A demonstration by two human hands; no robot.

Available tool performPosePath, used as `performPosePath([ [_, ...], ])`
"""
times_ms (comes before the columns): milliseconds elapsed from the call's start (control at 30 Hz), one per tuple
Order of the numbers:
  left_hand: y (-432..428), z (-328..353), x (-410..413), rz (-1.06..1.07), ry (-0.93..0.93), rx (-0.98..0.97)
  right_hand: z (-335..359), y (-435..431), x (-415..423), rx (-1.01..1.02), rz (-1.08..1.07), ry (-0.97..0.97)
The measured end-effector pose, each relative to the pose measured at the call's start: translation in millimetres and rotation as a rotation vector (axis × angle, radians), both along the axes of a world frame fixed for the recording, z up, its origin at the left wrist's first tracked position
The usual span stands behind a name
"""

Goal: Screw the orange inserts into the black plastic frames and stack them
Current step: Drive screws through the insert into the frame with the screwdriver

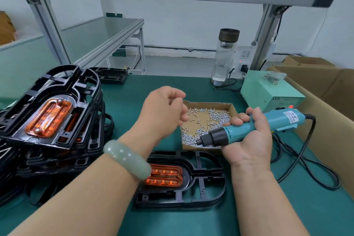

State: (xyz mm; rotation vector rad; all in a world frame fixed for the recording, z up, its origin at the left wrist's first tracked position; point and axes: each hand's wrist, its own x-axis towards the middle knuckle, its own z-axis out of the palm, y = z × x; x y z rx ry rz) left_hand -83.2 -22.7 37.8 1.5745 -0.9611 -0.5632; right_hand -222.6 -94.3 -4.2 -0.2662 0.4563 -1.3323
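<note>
My green worktop (134, 92)
One frame (187, 176) before me, stacked frames (82, 103) left, screw tray (206, 104), power box (268, 90) and bottle (223, 59) behind.

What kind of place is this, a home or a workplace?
Most likely an assembly station in a factory: an aluminium-framed workbench, a stack of black frames with orange inserts, a cardboard tray of screws, and a corded electric screwdriver in the right hand.

Your right hand (251, 140) grips the blue screwdriver (277, 119), bit over the cardboard tray (232, 107) of screws (216, 116), your left hand (162, 113) hovers curled beside it, and a black frame (208, 184) with its orange insert (166, 177) lies nearer you on the worktop (162, 222).
</note>
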Motion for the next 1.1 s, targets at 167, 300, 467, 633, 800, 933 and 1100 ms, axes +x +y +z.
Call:
performPosePath([
  [167, 45.5, -12.3, 4.9, 0.002, 0.462, -0.033, 1.7, 1.4, -0.5, 0.006, 0.014, -0.043],
  [300, 67.4, -31.0, 11.6, 0.043, 0.735, -0.081, 1.6, 4.6, 2.2, 0.002, 0.022, -0.051],
  [467, 76.4, -45.6, 8.3, 0.085, 0.754, -0.15, 0.6, 8.1, 6.3, 0.008, 0.035, -0.047],
  [633, 79.5, -47.8, 7.8, 0.114, 0.61, -0.163, 0.5, 9.3, 7.3, 0.018, 0.039, -0.056],
  [800, 78.6, -50.9, 7.7, 0.087, 0.599, -0.168, 0.9, 9.4, 7.1, 0.027, 0.023, -0.078],
  [933, 79.9, -51.2, 6.6, 0.096, 0.536, -0.168, 1.5, 10.1, 7.4, 0.04, 0.022, -0.098],
  [1100, 80.5, -51.7, 1.1, 0.115, 0.239, -0.06, 2.5, 12.6, 9.2, 0.041, 0.021, -0.103],
])
